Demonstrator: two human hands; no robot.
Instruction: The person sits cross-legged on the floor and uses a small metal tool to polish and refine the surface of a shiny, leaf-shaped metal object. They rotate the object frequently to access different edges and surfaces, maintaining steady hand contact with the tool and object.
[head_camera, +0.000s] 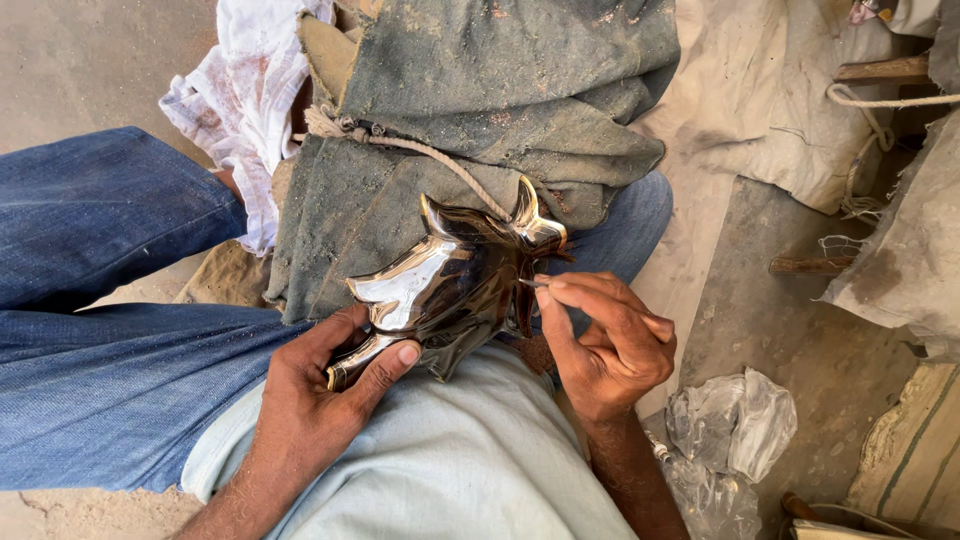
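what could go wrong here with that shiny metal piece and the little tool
The thin tool pinched in the right hand touches the polished metal figure; a slip might scratch it. The left hand grips only the lower edge, so the figure could twist. Its pointed horns might jab a finger.

There is one view only, from a camera worn on the person's head. It looks steeply down over the chest onto the lap, close enough that the left hand (330, 385) and right hand (605, 345) sit at the frame's centre. The pale shirt (450, 470) fills the bottom edge, the jeans-clad leg (100, 330) the left side. The dusty floor (780, 320) runs along the right, perhaps concrete, though the grime makes that hard to judge.
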